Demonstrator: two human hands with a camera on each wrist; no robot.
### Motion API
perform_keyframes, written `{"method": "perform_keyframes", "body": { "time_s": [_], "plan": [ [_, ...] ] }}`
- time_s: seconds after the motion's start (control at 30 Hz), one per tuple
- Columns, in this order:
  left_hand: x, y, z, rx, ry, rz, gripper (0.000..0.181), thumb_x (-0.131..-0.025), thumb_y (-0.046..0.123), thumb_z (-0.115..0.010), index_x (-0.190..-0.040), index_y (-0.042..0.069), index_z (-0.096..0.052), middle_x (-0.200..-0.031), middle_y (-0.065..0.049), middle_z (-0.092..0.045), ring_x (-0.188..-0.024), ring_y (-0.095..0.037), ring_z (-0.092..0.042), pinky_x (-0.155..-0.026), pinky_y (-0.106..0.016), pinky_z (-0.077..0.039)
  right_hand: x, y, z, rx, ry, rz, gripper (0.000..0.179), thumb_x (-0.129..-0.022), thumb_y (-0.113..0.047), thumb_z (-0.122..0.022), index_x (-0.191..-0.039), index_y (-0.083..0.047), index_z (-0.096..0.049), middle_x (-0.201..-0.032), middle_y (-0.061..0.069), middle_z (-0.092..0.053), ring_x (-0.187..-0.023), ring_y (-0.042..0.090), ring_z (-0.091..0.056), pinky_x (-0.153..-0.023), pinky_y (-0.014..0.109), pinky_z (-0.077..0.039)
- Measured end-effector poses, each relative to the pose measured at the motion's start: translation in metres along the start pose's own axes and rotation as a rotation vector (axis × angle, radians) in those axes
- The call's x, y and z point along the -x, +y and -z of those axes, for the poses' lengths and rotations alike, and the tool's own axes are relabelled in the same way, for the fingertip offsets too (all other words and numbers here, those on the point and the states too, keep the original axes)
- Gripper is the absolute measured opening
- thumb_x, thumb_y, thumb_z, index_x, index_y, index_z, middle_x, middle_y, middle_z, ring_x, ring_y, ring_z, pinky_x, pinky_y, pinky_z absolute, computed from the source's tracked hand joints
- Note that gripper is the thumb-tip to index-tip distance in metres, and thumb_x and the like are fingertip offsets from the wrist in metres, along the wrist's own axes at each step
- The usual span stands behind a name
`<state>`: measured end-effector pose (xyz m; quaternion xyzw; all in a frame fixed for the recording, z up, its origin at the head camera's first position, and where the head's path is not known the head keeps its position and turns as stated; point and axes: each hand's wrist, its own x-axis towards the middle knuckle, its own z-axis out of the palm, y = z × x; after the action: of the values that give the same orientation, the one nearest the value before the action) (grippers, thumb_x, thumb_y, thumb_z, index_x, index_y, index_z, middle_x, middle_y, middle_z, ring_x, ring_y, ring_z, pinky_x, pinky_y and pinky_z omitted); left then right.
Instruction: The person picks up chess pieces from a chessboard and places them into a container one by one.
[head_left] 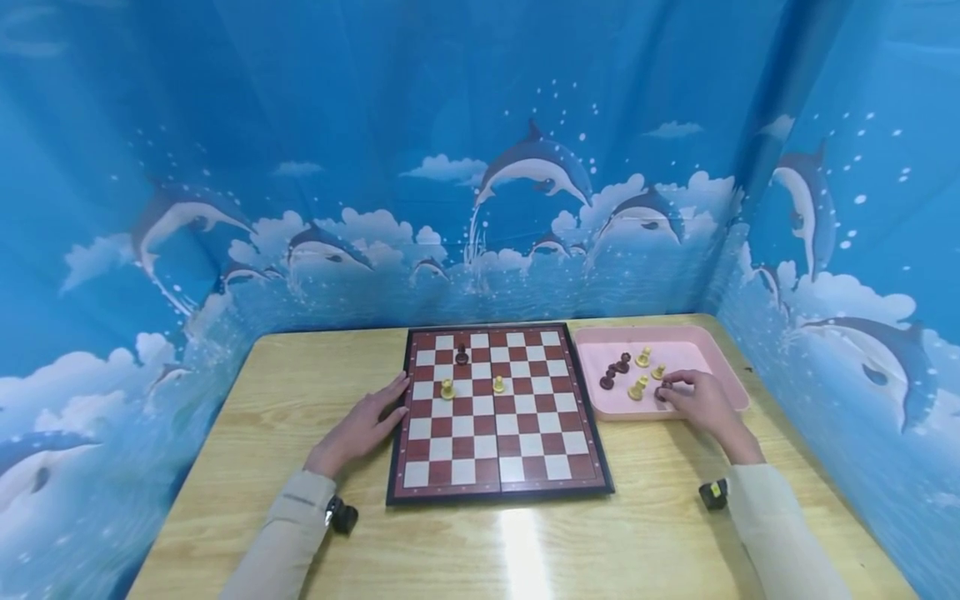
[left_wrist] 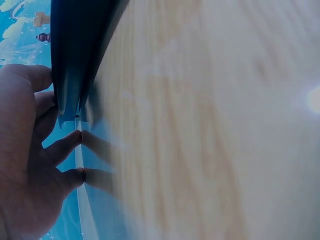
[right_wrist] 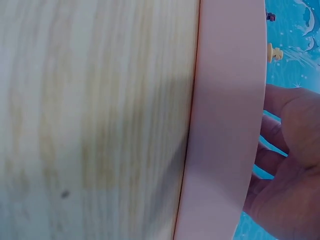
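My left hand (head_left: 363, 427) lies beside the chessboard (head_left: 462, 447), its fingers stretched out and touching the left edge. On the board stand a dark brown chess piece (head_left: 462, 355) and two yellow ones, one on the left half (head_left: 447, 389) and one near the fold (head_left: 498, 384). My right hand (head_left: 705, 404) reaches over the front wall of the pink tray (head_left: 645, 333) and pinches a dark brown chess piece (head_left: 662, 392) low inside it. In the right wrist view the tray wall (right_wrist: 225, 120) hides those fingertips and the piece.
Several more chess pieces lie in the tray, among them a yellow one (head_left: 637, 387) and a dark one (head_left: 608, 378) near my right hand. The tray sits against the board's right side. Dolphin-print curtains (head_left: 375, 167) enclose the wooden table (head_left: 300, 375).
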<state>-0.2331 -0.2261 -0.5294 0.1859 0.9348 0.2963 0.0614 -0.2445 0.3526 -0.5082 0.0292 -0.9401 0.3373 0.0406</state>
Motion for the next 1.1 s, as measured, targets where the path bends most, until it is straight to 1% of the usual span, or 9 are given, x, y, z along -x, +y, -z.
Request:
{"method": "perform_keyframes", "body": {
  "time_s": [0.33, 0.57, 0.63, 0.7, 0.8, 0.9, 1.03, 1.07, 1.1],
  "plan": [
    [0.0, -0.002, 0.0, 0.004, -0.002, -0.002, 0.061, -0.109, 0.038, -0.046, -0.162, 0.016, -0.026, -0.169, -0.008, -0.021, -0.153, -0.037, -0.026, -0.123, -0.064, -0.016, 0.005, -0.01, 0.005, -0.006, 0.031, 0.053, 0.034, -0.094, -0.012, -0.073, -0.119, 0.011, -0.067, -0.122, 0.035, -0.064, -0.123, 0.051, -0.055, -0.102, 0.064, -0.045],
    [0.0, -0.001, 0.001, -0.003, 0.003, -0.014, 0.061, -0.109, 0.038, -0.046, -0.161, 0.014, -0.026, -0.168, -0.01, -0.022, -0.152, -0.038, -0.027, -0.123, -0.065, -0.016, 0.011, -0.028, 0.001, 0.006, 0.117, 0.177, 0.027, -0.089, 0.0, -0.075, -0.113, 0.009, -0.07, -0.115, 0.031, -0.069, -0.113, 0.05, -0.06, -0.096, 0.063, -0.047],
    [0.0, -0.001, 0.001, 0.0, 0.004, -0.019, 0.061, -0.109, 0.037, -0.047, -0.161, 0.013, -0.027, -0.168, -0.011, -0.022, -0.152, -0.038, -0.027, -0.123, -0.065, -0.016, 0.011, -0.034, -0.002, 0.0, 0.149, 0.222, 0.025, -0.087, 0.003, -0.075, -0.112, 0.008, -0.071, -0.112, 0.029, -0.07, -0.109, 0.048, -0.062, -0.09, 0.057, -0.05],
    [0.0, -0.001, 0.001, 0.0, 0.006, -0.017, 0.061, -0.109, 0.037, -0.047, -0.161, 0.013, -0.027, -0.168, -0.011, -0.022, -0.152, -0.038, -0.027, -0.123, -0.065, -0.016, 0.011, -0.042, -0.007, -0.004, 0.182, 0.259, 0.025, -0.085, 0.004, -0.076, -0.11, 0.005, -0.072, -0.111, 0.026, -0.071, -0.105, 0.044, -0.064, -0.086, 0.046, -0.051],
    [0.0, -0.001, 0.001, -0.003, 0.006, -0.014, 0.061, -0.109, 0.037, -0.047, -0.161, 0.014, -0.027, -0.168, -0.011, -0.022, -0.152, -0.038, -0.027, -0.123, -0.064, -0.016, 0.01, -0.056, -0.015, -0.031, 0.206, 0.297, 0.025, -0.083, 0.005, -0.076, -0.107, 0.003, -0.073, -0.11, 0.023, -0.072, -0.096, 0.039, -0.064, -0.072, 0.033, -0.052],
    [0.0, -0.001, 0.002, -0.003, 0.006, -0.007, 0.061, -0.109, 0.038, -0.047, -0.161, 0.015, -0.026, -0.169, -0.01, -0.022, -0.152, -0.038, -0.027, -0.124, -0.064, -0.016, 0.009, -0.071, -0.026, -0.083, 0.192, 0.333, 0.023, -0.082, 0.006, -0.077, -0.104, 0.002, -0.074, -0.11, 0.021, -0.073, -0.097, 0.035, -0.063, -0.079, 0.027, -0.05],
    [0.0, 0.0, 0.002, -0.001, 0.004, -0.005, 0.061, -0.109, 0.037, -0.047, -0.161, 0.014, -0.027, -0.169, -0.01, -0.022, -0.152, -0.038, -0.027, -0.124, -0.064, -0.017, 0.005, -0.09, -0.039, -0.144, 0.126, 0.371, 0.022, -0.082, 0.009, -0.076, -0.103, 0.003, -0.074, -0.106, 0.017, -0.074, -0.1, 0.033, -0.065, -0.09, 0.03, -0.048],
    [0.0, 0.001, 0.002, 0.0, 0.004, -0.005, 0.061, -0.109, 0.037, -0.047, -0.161, 0.014, -0.027, -0.168, -0.01, -0.022, -0.152, -0.038, -0.027, -0.123, -0.064, -0.017, 0.004, -0.095, -0.043, -0.159, 0.101, 0.374, 0.022, -0.083, 0.008, -0.076, -0.104, 0.003, -0.074, -0.106, 0.016, -0.074, -0.098, 0.034, -0.065, -0.087, 0.031, -0.05],
    [0.0, 0.001, 0.002, 0.002, 0.004, -0.006, 0.061, -0.109, 0.036, -0.048, -0.161, 0.014, -0.027, -0.168, -0.01, -0.022, -0.152, -0.038, -0.028, -0.123, -0.064, -0.017, 0.002, -0.099, -0.046, -0.167, 0.076, 0.368, 0.022, -0.084, 0.007, -0.076, -0.105, 0.002, -0.074, -0.107, 0.015, -0.074, -0.099, 0.034, -0.065, -0.09, 0.033, -0.05]
  ]
}}
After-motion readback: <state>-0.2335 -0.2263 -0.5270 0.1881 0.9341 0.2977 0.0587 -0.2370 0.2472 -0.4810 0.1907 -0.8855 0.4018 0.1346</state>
